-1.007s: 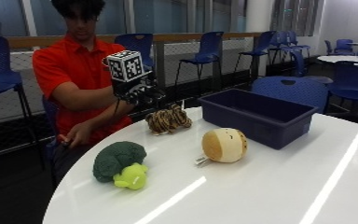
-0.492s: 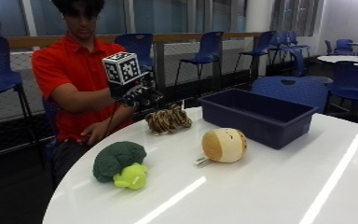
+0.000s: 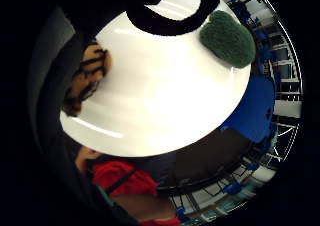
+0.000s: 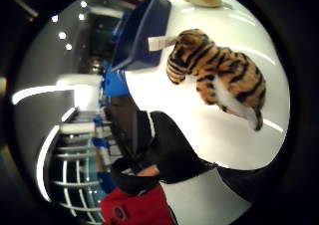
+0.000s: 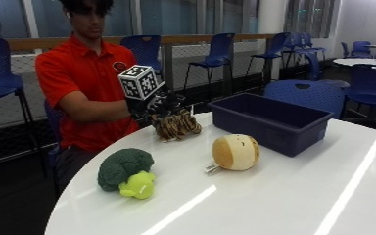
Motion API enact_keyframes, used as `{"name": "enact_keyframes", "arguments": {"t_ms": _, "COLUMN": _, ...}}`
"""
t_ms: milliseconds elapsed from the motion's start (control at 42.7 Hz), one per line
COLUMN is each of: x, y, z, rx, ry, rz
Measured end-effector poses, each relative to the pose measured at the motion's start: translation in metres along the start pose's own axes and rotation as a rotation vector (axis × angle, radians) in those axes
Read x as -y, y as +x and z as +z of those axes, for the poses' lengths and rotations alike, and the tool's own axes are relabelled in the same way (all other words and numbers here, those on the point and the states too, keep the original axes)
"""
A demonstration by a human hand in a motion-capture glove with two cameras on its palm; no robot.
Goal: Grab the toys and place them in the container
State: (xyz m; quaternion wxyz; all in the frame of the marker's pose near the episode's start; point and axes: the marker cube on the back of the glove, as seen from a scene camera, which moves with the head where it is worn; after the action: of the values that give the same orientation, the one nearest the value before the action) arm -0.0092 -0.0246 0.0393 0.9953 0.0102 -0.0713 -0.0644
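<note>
Fingers of the gloved right hand (image 5: pixel 154 105) hang relaxed, holding nothing — just above and behind the tiger toy (image 5: pixel 177 125), which lies on the white table (image 5: pixel 292 196) near its edge, long axis across the hand, between person and blue container (image 5: pixel 272 122).

Glossy table (image 5: pixel 292 196), seemingly plush tiger (image 5: pixel 177 125)

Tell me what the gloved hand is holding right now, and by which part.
Nothing is held. The right hand hovers just above the tiger plush, which lies on the white table; the thumb-side palm view shows the tiger free of any fingers.
</note>
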Motion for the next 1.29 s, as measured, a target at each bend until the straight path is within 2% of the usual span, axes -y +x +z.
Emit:
{"name": "enact_keyframes", "arguments": {"t_ms": 492, "x": 0.034, "y": -0.024, "z": 0.042, "rx": -0.138, "ry": -0.112, "rz": -0.053}}
{"name": "enact_keyframes", "arguments": {"t_ms": 937, "x": 0.058, "y": -0.033, "z": 0.065, "rx": -0.384, "ry": -0.192, "rz": -0.111}}
{"name": "enact_keyframes", "arguments": {"t_ms": 1288, "x": 0.069, "y": -0.033, "z": 0.066, "rx": -0.366, "ry": -0.096, "rz": -0.122}}
